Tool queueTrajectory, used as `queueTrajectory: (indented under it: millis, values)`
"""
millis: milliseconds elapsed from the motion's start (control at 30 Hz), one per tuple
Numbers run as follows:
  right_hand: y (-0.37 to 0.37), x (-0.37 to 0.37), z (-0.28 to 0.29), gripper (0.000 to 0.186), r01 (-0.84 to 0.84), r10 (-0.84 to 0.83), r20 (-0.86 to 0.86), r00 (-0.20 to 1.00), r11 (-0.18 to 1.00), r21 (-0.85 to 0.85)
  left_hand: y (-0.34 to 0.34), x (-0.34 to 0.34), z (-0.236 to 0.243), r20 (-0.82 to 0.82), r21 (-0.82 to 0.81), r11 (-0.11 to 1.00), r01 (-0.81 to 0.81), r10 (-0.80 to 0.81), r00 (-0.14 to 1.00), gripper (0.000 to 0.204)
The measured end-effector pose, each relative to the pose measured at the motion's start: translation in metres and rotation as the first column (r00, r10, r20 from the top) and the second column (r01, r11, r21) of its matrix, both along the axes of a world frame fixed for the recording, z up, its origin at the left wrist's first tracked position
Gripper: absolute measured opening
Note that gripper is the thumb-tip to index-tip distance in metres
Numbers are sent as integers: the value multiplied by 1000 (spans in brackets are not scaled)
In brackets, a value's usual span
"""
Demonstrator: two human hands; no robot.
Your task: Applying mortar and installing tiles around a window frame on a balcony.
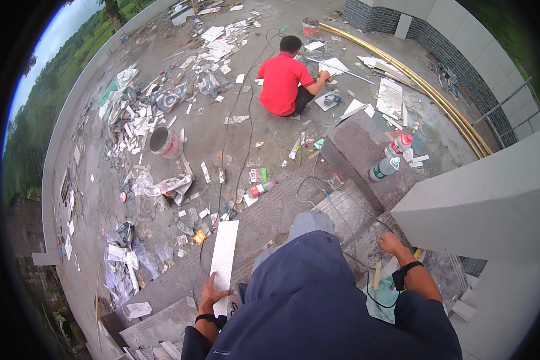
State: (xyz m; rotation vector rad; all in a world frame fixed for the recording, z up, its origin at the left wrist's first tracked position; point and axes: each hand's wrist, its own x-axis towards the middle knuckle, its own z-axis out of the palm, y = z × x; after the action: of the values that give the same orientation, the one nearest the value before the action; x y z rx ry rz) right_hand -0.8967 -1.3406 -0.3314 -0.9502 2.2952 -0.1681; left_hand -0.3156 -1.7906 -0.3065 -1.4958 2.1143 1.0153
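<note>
My left hand (210, 295) grips the left edge of a long white tile strip (225, 252), its thumb laid across the face. The strip slants away from me over the stone steps. To the right, my right hand (392, 243) is raised with curled fingers, close to the pale wall's lower corner; what it holds, if anything, I cannot make out. Beneath that wrist lie a greenish plastic bag (383, 298) and a short wooden stick (377, 275). Dark bands circle both wrists.
A co-worker in a red shirt (284, 82) squats ahead among tile pieces. Two bottles (384, 168) stand on a stone block (357, 144). A bucket (165, 143), broken tiles and plastic litter the floor at left. Cables (223, 180) cross the ground; long yellow poles (414, 78) lie far right.
</note>
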Motion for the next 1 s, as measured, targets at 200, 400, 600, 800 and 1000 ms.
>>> queueTrajectory:
  millis: [200, 400, 600, 800, 1000]
  values:
    - [-88, -13, 26, 20, 79, -74, 200, 977, 997, -18, -32, 31, -1, 21, 34, 999, -5, 4, 1000, 121]
    - [-140, -40, 42, 22, 31, -32, 32, 999, 999, 35, -58, 33, -3, -15, 98, 990, -106, 107, 994, 118]
    - [-218, -60, 5, 22, -34, 37, 78, 996, 998, -43, -99, 29, -50, -77, 47, 995, -87, 90, 993, 115]
    - [-289, -92, -55, 25, 12, -18, 166, 986, 999, 34, -180, -8, -100, 60, 41, 995, -93, 91, 994, 120]
    - [-288, -153, -194, 26, 238, -211, 257, 943, 968, -78, -285, -94, -161, 101, 55, 998, -3, -3, 995, 121]
